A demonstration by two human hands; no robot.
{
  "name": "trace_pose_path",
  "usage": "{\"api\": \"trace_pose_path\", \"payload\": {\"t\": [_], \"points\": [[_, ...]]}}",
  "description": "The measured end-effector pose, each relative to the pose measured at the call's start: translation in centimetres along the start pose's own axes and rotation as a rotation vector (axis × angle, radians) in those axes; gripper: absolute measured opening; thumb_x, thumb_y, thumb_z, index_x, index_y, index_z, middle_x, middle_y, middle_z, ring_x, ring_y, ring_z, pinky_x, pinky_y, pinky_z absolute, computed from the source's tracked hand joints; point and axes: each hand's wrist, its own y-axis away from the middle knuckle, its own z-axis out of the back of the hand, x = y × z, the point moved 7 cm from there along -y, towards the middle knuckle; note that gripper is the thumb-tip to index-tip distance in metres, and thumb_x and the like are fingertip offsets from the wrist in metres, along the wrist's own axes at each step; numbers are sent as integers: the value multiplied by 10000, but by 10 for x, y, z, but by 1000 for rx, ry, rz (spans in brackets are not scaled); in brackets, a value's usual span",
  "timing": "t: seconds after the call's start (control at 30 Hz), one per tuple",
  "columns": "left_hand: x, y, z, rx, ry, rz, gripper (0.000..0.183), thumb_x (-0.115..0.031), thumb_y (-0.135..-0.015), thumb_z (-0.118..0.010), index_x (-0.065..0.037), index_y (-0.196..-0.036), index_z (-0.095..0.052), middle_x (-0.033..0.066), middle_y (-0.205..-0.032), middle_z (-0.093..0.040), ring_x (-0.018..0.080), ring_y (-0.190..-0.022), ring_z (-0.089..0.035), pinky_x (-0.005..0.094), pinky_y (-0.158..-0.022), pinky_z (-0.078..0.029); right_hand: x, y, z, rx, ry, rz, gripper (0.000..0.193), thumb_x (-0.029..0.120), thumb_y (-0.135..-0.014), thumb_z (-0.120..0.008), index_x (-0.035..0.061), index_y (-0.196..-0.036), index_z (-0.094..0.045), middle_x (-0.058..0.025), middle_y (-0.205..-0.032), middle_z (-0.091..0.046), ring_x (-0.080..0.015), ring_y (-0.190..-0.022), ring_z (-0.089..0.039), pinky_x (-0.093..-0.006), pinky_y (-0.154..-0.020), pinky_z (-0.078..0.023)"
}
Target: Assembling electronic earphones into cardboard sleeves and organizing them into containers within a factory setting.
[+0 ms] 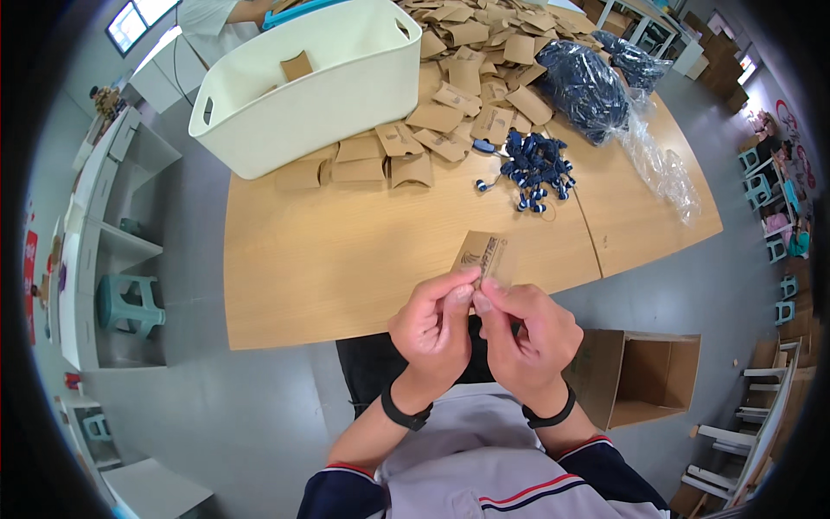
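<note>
Between both hands, over the table's near edge, is a small brown cardboard pillow box (486,251) with dark print on its face. My left hand (437,322) pinches its near end between thumb and fingertips. Right beside it, my right hand (526,327) grips the same end, the two thumbs almost touching. What the fingertips do at the end flap is partly hidden. Beyond the hands lies a pile of dark blue coiled cables with small round ends (538,164). Several more brown pillow boxes (437,118) are heaped behind it.
A cream plastic bin (320,108) stands at the table's far left with a few boxes inside. Clear bags of dark blue items (584,86) lie at the far right of the wooden table (303,268). An open cardboard carton (653,376) sits low at my right. A teal stool (130,304) is at left.
</note>
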Motion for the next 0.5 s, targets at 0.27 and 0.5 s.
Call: {"api": "trace_pose_path", "payload": {"t": [0.27,0.5], "points": [[-1,-9,10,236,-8,297,151,-38,-944,-580,83,-1023,-620,108,-849,-696,155,-698,-689,246,-616,-557,-3,-22,12,294,368,125,369,-37,-652,-745,36,-1008,-685,-106,-752,-629,-222,-599,-594,-321,-540,-478],[12,23,-9,334,336,610,199,-112,-980,-539,53,-1040,-632,93,-703,-669,132,-621,-672,220,-529,-511,-35,16,-1,412,118,-104,245,55,-637,-754,28,-842,-623,-108,-700,-605,-287,-621,-591,-339,-541,-472]]}}
